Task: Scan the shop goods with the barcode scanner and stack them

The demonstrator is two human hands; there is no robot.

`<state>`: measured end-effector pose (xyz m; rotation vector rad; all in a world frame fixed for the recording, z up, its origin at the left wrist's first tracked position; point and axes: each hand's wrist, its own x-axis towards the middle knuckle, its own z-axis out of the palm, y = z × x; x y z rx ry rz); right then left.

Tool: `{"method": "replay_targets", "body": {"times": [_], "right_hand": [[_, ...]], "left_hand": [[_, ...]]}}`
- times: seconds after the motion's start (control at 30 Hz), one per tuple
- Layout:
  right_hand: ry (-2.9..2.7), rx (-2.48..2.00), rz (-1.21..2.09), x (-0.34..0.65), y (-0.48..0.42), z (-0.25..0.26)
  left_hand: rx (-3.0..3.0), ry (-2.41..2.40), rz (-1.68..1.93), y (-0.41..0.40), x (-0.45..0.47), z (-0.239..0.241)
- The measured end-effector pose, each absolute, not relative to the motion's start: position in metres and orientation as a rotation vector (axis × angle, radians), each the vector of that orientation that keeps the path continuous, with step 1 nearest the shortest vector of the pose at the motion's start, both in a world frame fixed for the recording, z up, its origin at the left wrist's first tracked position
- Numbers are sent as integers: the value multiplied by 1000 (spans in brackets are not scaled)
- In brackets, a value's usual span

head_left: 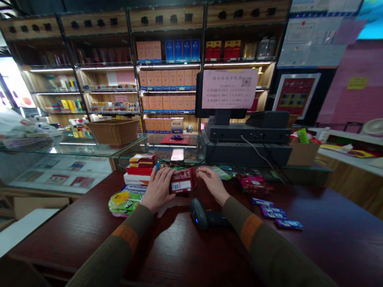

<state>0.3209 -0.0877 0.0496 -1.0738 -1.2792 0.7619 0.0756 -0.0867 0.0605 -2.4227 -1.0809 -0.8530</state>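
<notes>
A dark red snack packet [182, 181] with a white barcode label facing me is held up over the counter. My left hand [160, 186] is closed on its left side, the fingers over the top edge. At its upper right corner, my right hand [212, 182] pinches the packet between thumb and fingers. Just below lies a black handheld barcode scanner [200, 214] with a small blue light, its handle partly behind my right forearm. Left of my left hand are a green package with a yellow figure [123, 200] and a stack of red and white boxes [141, 168].
Several small purple packs [276, 214] lie on the dark wooden counter [192, 264] at right, near a dark red bag [254, 183]. A cash register [243, 140] with a sign on its screen stands behind. A wicker basket [114, 131] sits on the glass case at left.
</notes>
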Motion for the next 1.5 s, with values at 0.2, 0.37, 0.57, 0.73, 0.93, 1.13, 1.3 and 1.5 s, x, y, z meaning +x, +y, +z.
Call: {"method": "replay_targets", "body": {"times": [0.2, 0.37, 0.57, 0.73, 0.93, 1.13, 1.3, 1.5], "right_hand": [[-1415, -1116, 736, 344, -111, 46], [-1769, -1222, 622, 369, -148, 44], [-2144, -1348, 611, 388, -179, 40], [-2277, -1416, 529, 388, -189, 34], [-2354, -1381, 379, 382, -199, 35], [-2369, -1367, 301, 373, -206, 39], [-2356, -1339, 275, 367, -207, 45], [-2397, -1235, 243, 355, -204, 55]], "left_hand": [[-2406, -1127, -869, -84, 67, 57], [-2385, -1151, -849, -82, 63, 53], [-2391, -1105, -867, -82, 60, 49], [-2400, -1104, -866, -87, 59, 49], [-2399, -1108, -840, -90, 56, 47], [-2374, -1107, -842, -90, 52, 45], [-2345, -1101, -854, -89, 52, 43], [-2344, -1100, -823, -88, 52, 42]]}}
